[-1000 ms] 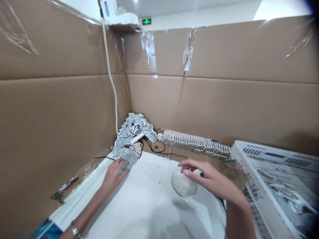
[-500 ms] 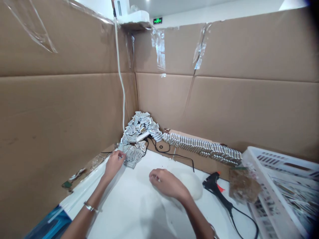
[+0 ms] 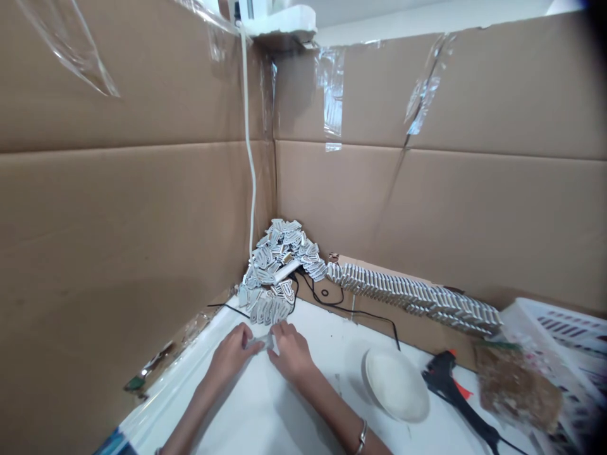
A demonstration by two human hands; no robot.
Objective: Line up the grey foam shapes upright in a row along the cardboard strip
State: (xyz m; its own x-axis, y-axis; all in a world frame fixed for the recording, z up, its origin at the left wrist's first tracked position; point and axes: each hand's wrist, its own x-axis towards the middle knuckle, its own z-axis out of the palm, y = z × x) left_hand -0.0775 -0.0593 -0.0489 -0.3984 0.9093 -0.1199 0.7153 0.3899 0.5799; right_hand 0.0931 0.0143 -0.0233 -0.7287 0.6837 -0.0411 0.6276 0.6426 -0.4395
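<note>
My left hand (image 3: 232, 351) and my right hand (image 3: 290, 355) are close together over the white tabletop (image 3: 251, 404). Between their fingertips is a small flat grey-white piece (image 3: 262, 342), pinched from both sides and partly covered by the fingers. Just beyond the fingers lies a row of similar grey pieces (image 3: 270, 309) with U-shaped outlines, overlapping each other. A larger heap of such pieces (image 3: 279, 243) rises behind them in the corner. Right of my right hand sits a round white dish (image 3: 397, 385), its contents hard to make out.
A long line of stacked pieces (image 3: 417, 294) runs along the back cardboard wall (image 3: 450, 208). At right are a black glue gun (image 3: 450, 385), a plastic bag of brown material (image 3: 519, 385) and a white basket (image 3: 550, 322). Black cables (image 3: 351, 311) and a white cord (image 3: 250, 158) are near the corner.
My left hand has moved away from the pile and my right hand has come left to meet it. Both now hold a small flat piece. The view has shifted slightly left.
</note>
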